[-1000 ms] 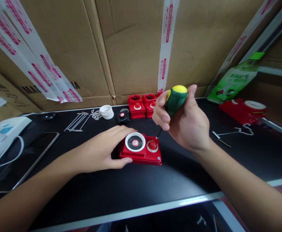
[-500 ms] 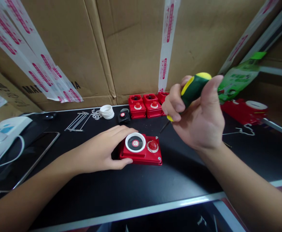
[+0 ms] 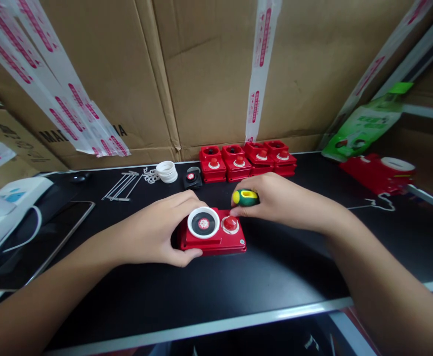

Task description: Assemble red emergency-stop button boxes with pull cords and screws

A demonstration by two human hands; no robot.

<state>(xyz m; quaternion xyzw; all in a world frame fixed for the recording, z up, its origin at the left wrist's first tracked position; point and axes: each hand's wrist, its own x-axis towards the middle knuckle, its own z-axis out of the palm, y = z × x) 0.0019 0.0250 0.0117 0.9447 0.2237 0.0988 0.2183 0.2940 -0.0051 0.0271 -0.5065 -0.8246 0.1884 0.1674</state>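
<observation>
Showing a black tabletop point(image 3: 201, 291) backed by tall cardboard point(image 3: 209, 74) with strips of printed tape point(image 3: 263, 49), and flanked at right by a green bottle point(image 3: 365, 126). Carrying, near the rear edge, four red units point(image 3: 239, 172) in a row and a stack of white rings point(image 3: 167, 173). Ending nearest the viewer at a pale front edge point(image 3: 294, 312), with a broad stretch of black surface between that edge and the red housing point(image 3: 218, 243) at mid-table; narrower behind, toward the row. Clasping the housing's left end between thumb and fingers of the left hand point(image 3: 160, 230); pinching the screwdriver point(image 3: 246, 198) by its handle with the right hand point(image 3: 279, 200), at the housing's far right corner; shaft hidden. Compared with half a second ago: lowered and shifted leftward at right, formerly raised clear of the housing; little changed at left.
</observation>
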